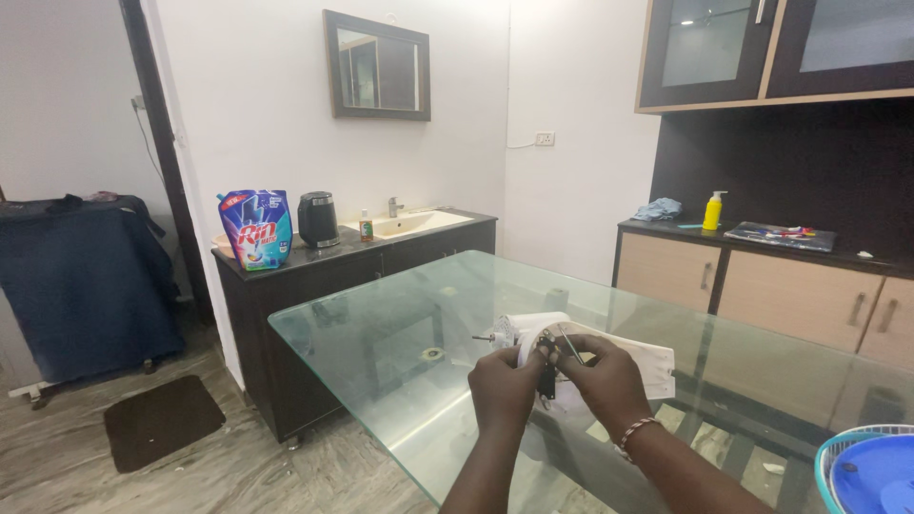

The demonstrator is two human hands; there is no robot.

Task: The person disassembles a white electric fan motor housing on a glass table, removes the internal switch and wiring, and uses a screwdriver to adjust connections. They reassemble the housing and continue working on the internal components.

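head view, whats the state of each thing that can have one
white fan motor housing: lying on the glass table, held by both hands
left hand: gripping the housing's round end
right hand: pinching a thin metal tool
black electric kettle: upright, lid shut
yellow pump bottle: upright
blue detergent pouch: standing
upper cabinet doors: shut

Both forearms are bare, with no sleeves showing up to the lower edge of the picture. The right hand has a beaded bracelet of red and white beads around its wrist. The left hand wears nothing, neither ring nor band.
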